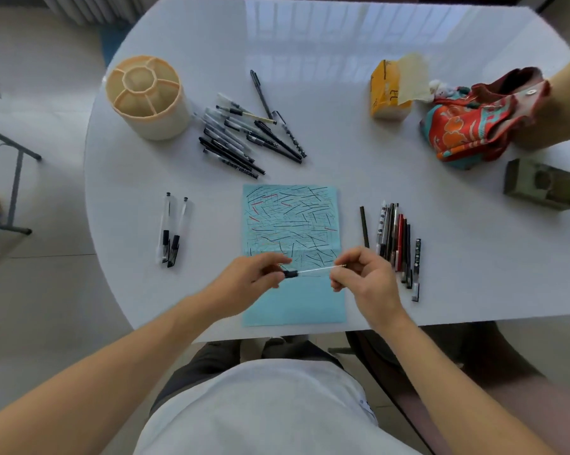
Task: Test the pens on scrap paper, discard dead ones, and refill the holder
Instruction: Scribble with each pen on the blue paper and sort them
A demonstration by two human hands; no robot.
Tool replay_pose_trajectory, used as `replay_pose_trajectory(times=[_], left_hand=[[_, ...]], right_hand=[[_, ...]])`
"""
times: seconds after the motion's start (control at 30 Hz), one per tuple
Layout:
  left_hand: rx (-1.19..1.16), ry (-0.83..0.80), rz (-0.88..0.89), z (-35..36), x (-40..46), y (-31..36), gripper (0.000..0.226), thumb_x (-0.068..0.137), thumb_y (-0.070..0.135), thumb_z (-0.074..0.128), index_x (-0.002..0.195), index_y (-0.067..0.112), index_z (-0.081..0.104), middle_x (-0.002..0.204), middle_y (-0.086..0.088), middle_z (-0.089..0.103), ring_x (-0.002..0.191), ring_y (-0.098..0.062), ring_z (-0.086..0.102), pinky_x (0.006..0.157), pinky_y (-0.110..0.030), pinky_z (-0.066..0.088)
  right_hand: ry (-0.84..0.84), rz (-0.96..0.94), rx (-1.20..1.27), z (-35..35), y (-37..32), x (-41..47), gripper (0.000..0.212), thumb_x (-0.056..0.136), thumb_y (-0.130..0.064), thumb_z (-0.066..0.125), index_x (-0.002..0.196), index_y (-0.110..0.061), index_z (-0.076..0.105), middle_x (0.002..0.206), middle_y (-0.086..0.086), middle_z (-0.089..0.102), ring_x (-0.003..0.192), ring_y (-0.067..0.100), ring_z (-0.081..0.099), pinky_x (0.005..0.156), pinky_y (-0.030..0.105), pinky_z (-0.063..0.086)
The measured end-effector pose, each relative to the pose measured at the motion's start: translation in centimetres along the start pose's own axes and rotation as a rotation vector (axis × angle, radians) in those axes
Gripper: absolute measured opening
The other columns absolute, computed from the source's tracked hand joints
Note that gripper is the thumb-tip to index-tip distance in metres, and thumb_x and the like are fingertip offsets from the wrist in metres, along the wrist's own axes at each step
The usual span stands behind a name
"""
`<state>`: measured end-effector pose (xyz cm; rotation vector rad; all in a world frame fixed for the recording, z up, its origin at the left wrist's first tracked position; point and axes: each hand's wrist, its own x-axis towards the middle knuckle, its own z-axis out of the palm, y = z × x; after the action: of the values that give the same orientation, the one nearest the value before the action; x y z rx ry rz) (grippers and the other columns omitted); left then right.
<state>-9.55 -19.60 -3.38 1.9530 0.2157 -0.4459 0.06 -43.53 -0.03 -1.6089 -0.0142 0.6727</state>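
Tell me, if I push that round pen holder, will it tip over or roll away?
Probably neither. The pen holder stands upright on a wide round base on the flat table, so it looks steady. Its compartments look empty and it seems like thin plastic, so it is likely light and may slide easily on the glossy top.

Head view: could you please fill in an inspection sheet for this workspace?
Surface: white table, glossy.
Job's things: blue scrap paper, scribbled; holder empty; pen pile beside it; two clear pens left of paper; pen row right of it.
Clutter: yellow tissue box, patterned cloth, green box.
Hands: left hand and right hand pinch one clear pen over the paper.
Cables: nothing seen.
Surroundings: tiled floor.
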Motion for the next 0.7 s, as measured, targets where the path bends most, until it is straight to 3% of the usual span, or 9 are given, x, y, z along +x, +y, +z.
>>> replay_pose_trajectory(times=[0.07, 0.13, 0.2, 0.3, 0.4, 0.6, 0.7], left_hand=[[-0.022, -0.081, -0.007, 0.6, -0.1, 0.5, 0.017, 0.099, 0.027, 0.056, 0.105, 0.039, 0.067, 0.086, 0.016, 0.072, 0.077, -0.004, 0.068, 0.074, -0.018, 0.053], [-0.018, -0.120, -0.036, 0.9, -0.4, 0.7, 0.018, 0.099, 0.025, 0.057, 0.096, 0.039, 0.070, 0.083, 0.015, 0.072, 0.070, -0.004, 0.066, 0.068, -0.015, 0.051], [-0.020, -0.128, -0.070, 1.2, -0.8, 0.9, 0.018, 0.099, 0.026, 0.058, 0.096, 0.036, 0.072, 0.082, 0.014, 0.072, 0.069, -0.004, 0.064, 0.066, -0.013, 0.049], [-0.004, -0.128, -0.061, 2.1, -1.3, 1.3, 0.014, 0.096, 0.027, 0.062, 0.094, 0.034, 0.073, 0.079, 0.014, 0.070, 0.068, -0.002, 0.063, 0.065, -0.014, 0.048], [0.163, -0.172, 0.004, 2.8, -1.6, 1.7, 0.009, 0.094, 0.034, 0.063, 0.091, 0.031, 0.071, 0.073, 0.017, 0.067, 0.069, -0.002, 0.060, 0.061, -0.013, 0.043], [0.333, -0.220, -0.003, 3.7, -1.9, 1.6, 0.029, 0.097, 0.034, 0.057, 0.069, 0.030, 0.056, 0.059, 0.019, 0.063, 0.057, -0.004, 0.058, 0.057, -0.021, 0.044], [0.412, -0.162, 0.035, 4.0, -1.8, 1.8, 0.024, 0.099, 0.032, 0.055, 0.075, 0.028, 0.056, 0.062, 0.013, 0.063, 0.055, -0.004, 0.053, 0.058, -0.029, 0.044]], right_hand=[[0.007, 0.023, 0.037, 0.5, 1.1, -1.4, 0.020, 0.085, 0.011, 0.068, 0.085, -0.009, 0.067, 0.068, 0.010, 0.065, 0.062, 0.023, 0.061, 0.060, 0.032, 0.055], [0.053, 0.051, 0.118, 1.0, 1.9, -2.3, 0.018, 0.085, 0.009, 0.066, 0.085, -0.009, 0.068, 0.068, 0.010, 0.062, 0.062, 0.022, 0.059, 0.060, 0.032, 0.054], [0.058, 0.110, 0.205, 1.6, 2.4, -3.0, 0.009, 0.084, -0.002, 0.067, 0.088, -0.009, 0.070, 0.069, 0.012, 0.060, 0.065, 0.023, 0.057, 0.062, 0.031, 0.053], [-0.073, 0.208, 0.190, 2.9, 3.5, -3.9, 0.016, 0.088, -0.013, 0.067, 0.099, -0.004, 0.074, 0.076, 0.016, 0.065, 0.071, 0.025, 0.060, 0.065, 0.033, 0.054], [-0.100, 0.242, 0.189, 3.5, 4.1, -4.3, 0.014, 0.097, -0.003, 0.061, 0.098, 0.002, 0.073, 0.076, 0.019, 0.069, 0.067, 0.027, 0.062, 0.063, 0.034, 0.054], [-0.043, 0.233, 0.181, 2.4, 4.1, -4.5, 0.017, 0.099, -0.001, 0.057, 0.096, 0.008, 0.070, 0.077, 0.022, 0.071, 0.064, 0.030, 0.063, 0.060, 0.035, 0.056], [0.020, 0.211, 0.170, 2.5, 4.1, -4.3, 0.017, 0.099, -0.003, 0.059, 0.094, 0.009, 0.071, 0.077, 0.022, 0.071, 0.065, 0.031, 0.064, 0.059, 0.034, 0.057]])
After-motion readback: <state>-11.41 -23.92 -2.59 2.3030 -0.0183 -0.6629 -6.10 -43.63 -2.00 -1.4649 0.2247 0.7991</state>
